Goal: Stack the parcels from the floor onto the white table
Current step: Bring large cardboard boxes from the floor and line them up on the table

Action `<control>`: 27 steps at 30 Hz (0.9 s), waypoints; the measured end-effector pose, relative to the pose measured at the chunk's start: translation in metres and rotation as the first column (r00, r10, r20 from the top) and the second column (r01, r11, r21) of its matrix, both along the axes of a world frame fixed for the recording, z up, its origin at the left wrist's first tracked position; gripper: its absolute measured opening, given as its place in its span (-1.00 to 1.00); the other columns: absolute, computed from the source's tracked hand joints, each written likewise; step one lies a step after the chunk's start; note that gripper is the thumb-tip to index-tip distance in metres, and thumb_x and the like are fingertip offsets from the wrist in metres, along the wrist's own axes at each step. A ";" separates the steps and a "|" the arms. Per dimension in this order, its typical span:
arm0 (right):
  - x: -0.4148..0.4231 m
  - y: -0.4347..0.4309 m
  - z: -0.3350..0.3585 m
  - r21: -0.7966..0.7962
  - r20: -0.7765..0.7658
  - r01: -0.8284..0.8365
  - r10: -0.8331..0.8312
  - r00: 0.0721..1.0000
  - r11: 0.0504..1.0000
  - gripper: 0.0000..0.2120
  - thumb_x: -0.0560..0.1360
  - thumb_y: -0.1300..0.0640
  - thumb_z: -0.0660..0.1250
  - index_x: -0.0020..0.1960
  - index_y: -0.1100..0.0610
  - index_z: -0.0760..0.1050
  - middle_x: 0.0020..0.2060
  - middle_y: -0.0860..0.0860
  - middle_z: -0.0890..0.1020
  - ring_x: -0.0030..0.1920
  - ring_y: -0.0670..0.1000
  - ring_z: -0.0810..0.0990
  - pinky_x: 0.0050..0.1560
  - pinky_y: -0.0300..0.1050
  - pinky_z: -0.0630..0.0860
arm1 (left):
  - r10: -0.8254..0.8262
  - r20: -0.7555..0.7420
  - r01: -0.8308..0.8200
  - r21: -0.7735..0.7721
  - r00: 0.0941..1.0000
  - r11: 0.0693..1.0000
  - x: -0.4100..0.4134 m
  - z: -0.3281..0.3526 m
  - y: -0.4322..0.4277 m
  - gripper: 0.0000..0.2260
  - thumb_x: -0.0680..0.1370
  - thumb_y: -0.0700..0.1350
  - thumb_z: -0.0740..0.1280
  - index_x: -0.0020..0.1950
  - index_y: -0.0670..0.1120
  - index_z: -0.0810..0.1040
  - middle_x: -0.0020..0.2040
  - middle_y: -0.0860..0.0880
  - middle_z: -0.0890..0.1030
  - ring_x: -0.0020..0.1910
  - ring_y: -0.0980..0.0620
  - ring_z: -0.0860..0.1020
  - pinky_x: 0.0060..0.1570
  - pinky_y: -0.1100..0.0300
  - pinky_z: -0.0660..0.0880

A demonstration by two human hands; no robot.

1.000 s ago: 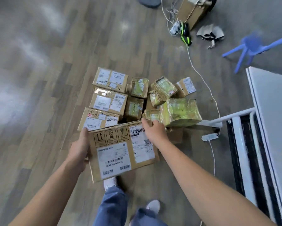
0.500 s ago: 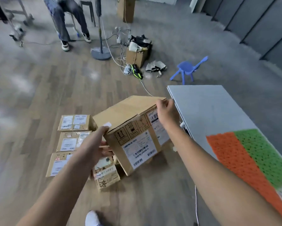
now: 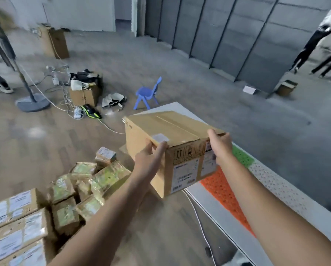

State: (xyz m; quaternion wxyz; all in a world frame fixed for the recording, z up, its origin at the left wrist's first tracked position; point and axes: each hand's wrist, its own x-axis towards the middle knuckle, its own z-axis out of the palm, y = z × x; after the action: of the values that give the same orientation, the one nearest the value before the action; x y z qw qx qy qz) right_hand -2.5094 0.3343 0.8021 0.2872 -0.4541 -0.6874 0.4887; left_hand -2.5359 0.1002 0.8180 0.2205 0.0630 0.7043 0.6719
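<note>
A large brown cardboard parcel [image 3: 172, 139] with white labels hangs in the air, partly over the near-left edge of the white table [image 3: 287, 191]. My left hand [image 3: 151, 154] grips its near left corner, fingers curled over the top edge. My right hand [image 3: 220, 146] grips the near right corner the same way. On the floor at the lower left lie several more parcels: labelled brown boxes [image 3: 15, 223] and smaller ones wrapped in yellowish film [image 3: 88, 181].
An orange mat [image 3: 226, 196] and a green mat [image 3: 241, 156] lie on the table. A blue child's chair [image 3: 147, 93], an open box with cables [image 3: 84, 93], a lamp stand base [image 3: 32, 102] and a white cable [image 3: 201, 223] are on the floor. People stand at the far right.
The big parcel has risen from low beside the floor pile to table height and moved right toward the table. Both hands kept hold of it.
</note>
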 end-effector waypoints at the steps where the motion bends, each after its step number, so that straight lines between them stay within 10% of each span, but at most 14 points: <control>1: 0.010 0.008 0.002 -0.010 -0.006 0.027 -0.027 1.000 1.000 -0.64 0.42 0.04 0.32 0.12 0.23 0.45 -0.11 0.02 0.57 -0.21 0.02 0.55 -0.45 -0.20 0.31 | -0.056 -0.014 0.056 0.007 0.998 0.998 -0.001 0.000 0.006 -0.73 0.55 0.12 0.28 0.20 0.09 0.54 0.03 0.08 0.59 -0.02 0.09 0.55 0.02 0.13 0.52; 7: 0.084 0.055 0.015 -0.104 0.084 0.209 -0.201 0.976 0.972 -0.66 0.32 -0.10 0.24 -0.06 0.13 0.47 -0.11 0.07 0.61 -0.18 0.10 0.58 -0.35 -0.18 0.40 | -0.378 -0.120 0.379 -0.021 0.918 0.925 0.010 0.015 0.052 -0.74 0.57 -0.14 0.24 -0.26 0.16 0.44 -0.29 0.53 0.48 -0.27 0.54 0.46 -0.14 0.36 0.41; 12: 0.138 0.080 0.010 -0.145 0.137 0.321 -0.302 0.943 0.936 -0.63 0.24 -0.14 0.19 -0.13 0.09 0.52 -0.15 0.08 0.61 -0.15 0.13 0.58 -0.21 -0.02 0.49 | -0.614 -0.179 0.611 -0.078 0.769 0.788 0.025 0.018 0.085 -0.64 0.51 -0.25 0.22 -0.20 0.27 0.39 -0.23 0.59 0.38 -0.21 0.66 0.35 -0.23 0.73 0.19; 16: 0.175 0.094 0.002 -0.126 0.144 0.372 -0.354 0.924 0.919 -0.69 0.26 -0.10 0.20 -0.18 0.08 0.54 -0.22 0.08 0.62 -0.19 0.13 0.58 -0.15 0.05 0.50 | -0.710 -0.126 0.706 -0.086 0.693 0.703 0.030 0.007 0.111 -0.61 0.51 -0.30 0.21 -0.16 0.25 0.46 -0.29 0.63 0.40 -0.24 0.62 0.41 -0.27 0.68 0.28; 20: 0.202 0.110 0.003 -0.098 0.105 0.424 -0.414 0.904 0.900 -0.78 0.29 -0.06 0.19 -0.23 0.07 0.46 -0.29 0.06 0.56 -0.22 0.12 0.55 -0.22 -0.01 0.44 | -0.746 -0.123 0.747 -0.046 0.654 0.663 0.054 -0.001 0.136 -0.49 0.50 -0.30 0.25 0.33 0.18 0.43 0.07 0.62 0.30 0.15 0.30 0.42 0.01 0.45 0.36; 24: 0.224 0.139 -0.004 -0.112 0.072 0.439 -0.433 0.898 0.891 -0.79 0.37 -0.03 0.17 -0.16 0.08 0.46 -0.22 0.09 0.59 -0.19 0.10 0.55 -0.20 -0.03 0.42 | -0.773 -0.163 0.774 -0.070 0.613 0.629 0.081 -0.007 0.171 -0.48 0.50 -0.35 0.25 0.40 0.06 0.38 -0.07 0.54 0.33 -0.08 0.61 0.38 -0.26 0.69 0.26; 27: 0.235 0.166 -0.013 -0.109 0.048 0.446 -0.443 0.895 0.888 -0.80 0.41 0.02 0.16 -0.12 0.11 0.48 -0.23 0.06 0.59 -0.21 0.06 0.55 -0.28 -0.10 0.40 | -0.785 -0.199 0.783 -0.109 0.587 0.613 0.096 -0.019 0.201 -0.54 0.51 -0.36 0.21 0.37 -0.04 0.40 0.03 0.38 0.36 0.01 0.47 0.43 -0.24 0.68 0.26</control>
State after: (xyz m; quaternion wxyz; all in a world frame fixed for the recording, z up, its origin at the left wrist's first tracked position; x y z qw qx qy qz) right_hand -2.2741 0.4999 0.7890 0.3567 -0.6206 -0.5384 0.4447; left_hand -2.4398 0.3009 0.7994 0.4120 0.4416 0.6281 0.4906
